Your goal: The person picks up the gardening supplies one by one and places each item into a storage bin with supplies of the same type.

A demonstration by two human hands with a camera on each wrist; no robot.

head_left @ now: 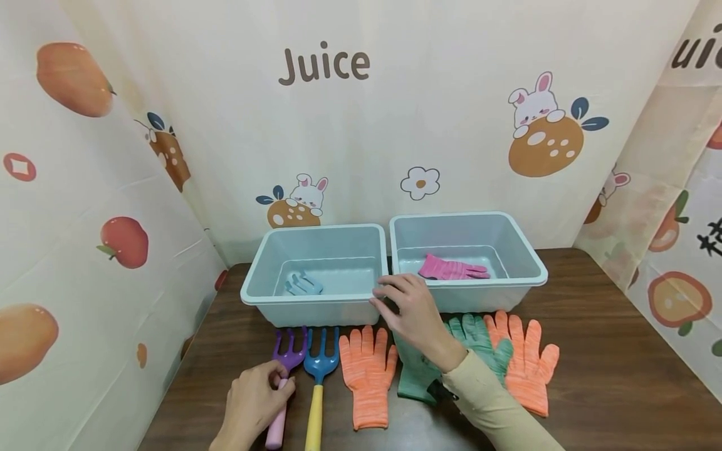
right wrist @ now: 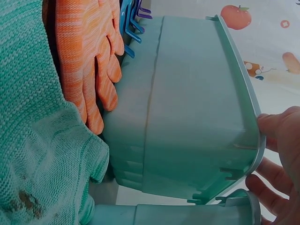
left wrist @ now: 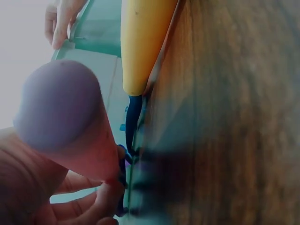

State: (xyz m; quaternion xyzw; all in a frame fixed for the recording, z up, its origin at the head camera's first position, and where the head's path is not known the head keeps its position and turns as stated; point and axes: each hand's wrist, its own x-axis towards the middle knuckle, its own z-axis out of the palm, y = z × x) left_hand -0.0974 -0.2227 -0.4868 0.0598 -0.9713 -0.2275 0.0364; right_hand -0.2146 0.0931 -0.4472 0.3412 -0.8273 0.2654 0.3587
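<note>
In the head view my left hand grips the pink handle of a purple hand fork at the table's front left. The left wrist view shows the handle's rounded end close up. Beside it lies a blue hand fork with a yellow handle. My right hand holds the front right corner of the left pale blue bin, thumb and fingers around its rim. Beneath my right forearm are green gloves, partly hidden.
An orange glove lies between the blue fork and the green gloves, another orange glove at their right. Inside the left bin is a light blue fork head. The right bin holds a pink glove. A printed curtain hangs behind.
</note>
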